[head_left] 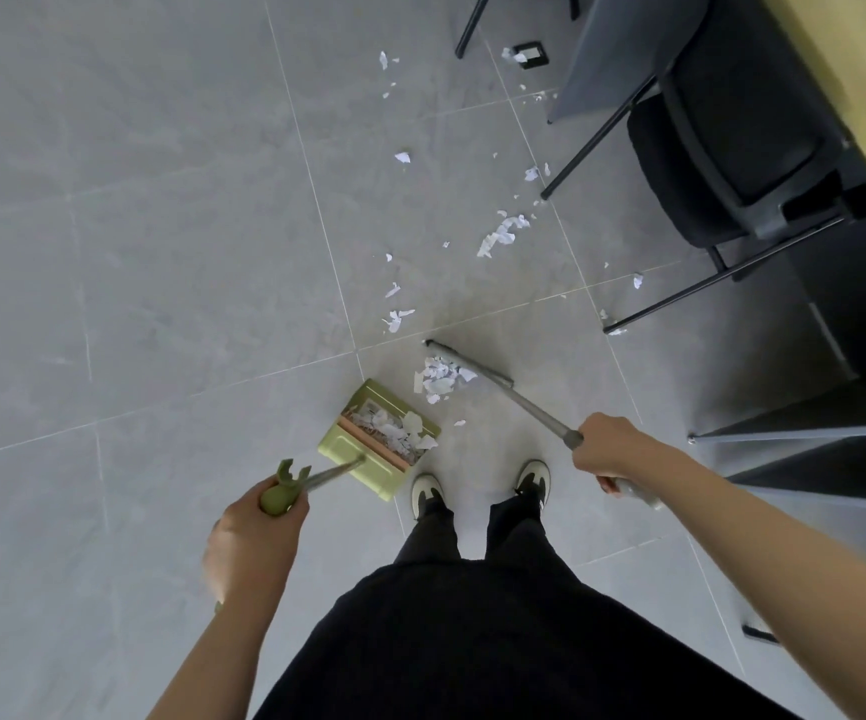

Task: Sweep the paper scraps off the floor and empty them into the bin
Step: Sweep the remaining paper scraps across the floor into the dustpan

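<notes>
Currently, status per item:
left hand [254, 532]: fingers wrapped round the green grip at the top of the dustpan handle; forked green clip sticks out just past the thumb.
dustpan [376, 441]: green, on the floor ahead of the left grip, at the far end of its grey handle shaft. Tray already holds paper scraps. Open side faces away from the left hand, toward the broom.
right hand [610, 452]: closed round the broom's grey pole, fingers curled under; the pole's end pokes out behind the hand, blurred.
broom [477, 368]: pole runs forward and left from the right grip, head down on the tile. Bristles hard to make out.
swept pile [441, 379]: white paper scraps bunched against the near side of the broom head, between it and the dustpan mouth, just short of the pan. One stray bit sits nearer the shoes.
loose scraps [503, 233]: scattered well beyond the broom head, further from both hands, a trail running toward the chair legs.
chair [722, 148]: dark, thin black legs, far right, beyond the right hand; scraps lie around its legs.
shoes [428, 493]: between the two grips, just behind the dustpan.
floor [161, 252]: grey tile, pale grout lines.
bin: cannot tell where.
</notes>
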{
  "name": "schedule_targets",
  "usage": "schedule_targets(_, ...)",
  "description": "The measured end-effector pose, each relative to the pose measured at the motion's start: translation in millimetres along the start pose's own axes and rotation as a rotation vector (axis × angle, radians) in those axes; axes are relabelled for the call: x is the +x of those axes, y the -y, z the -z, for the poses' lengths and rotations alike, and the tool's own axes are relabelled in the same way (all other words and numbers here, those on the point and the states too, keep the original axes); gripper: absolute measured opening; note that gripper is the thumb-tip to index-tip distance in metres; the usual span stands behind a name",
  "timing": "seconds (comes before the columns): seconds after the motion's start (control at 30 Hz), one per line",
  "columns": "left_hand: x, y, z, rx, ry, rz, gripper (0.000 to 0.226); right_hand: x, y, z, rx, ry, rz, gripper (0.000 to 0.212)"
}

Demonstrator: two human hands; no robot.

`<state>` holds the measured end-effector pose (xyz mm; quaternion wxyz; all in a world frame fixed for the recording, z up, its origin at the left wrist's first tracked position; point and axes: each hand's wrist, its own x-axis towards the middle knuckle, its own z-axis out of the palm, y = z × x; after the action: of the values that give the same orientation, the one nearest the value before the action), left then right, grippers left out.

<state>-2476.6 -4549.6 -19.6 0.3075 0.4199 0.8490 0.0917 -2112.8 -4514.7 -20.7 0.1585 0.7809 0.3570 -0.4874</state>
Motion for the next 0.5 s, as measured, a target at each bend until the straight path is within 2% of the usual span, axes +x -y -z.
schedule_targets(0.23, 5, 5, -3, 0.016, 0.022, 0.003, 0.017, 2, -10, -7, 0.088, -0.051, -0.068, 0.019)
schedule_targets(0.37, 9, 7, -4, 0.03, 0.03, -0.018, 0.006, 14, -5, -14, 0.137, -0.065, -0.103, 0.014)
schedule_targets(0.5, 13, 4, -7, 0.072, 0.035, -0.03, 0.009, 22, -1, -22, 0.175, -0.017, -0.122, 0.012)
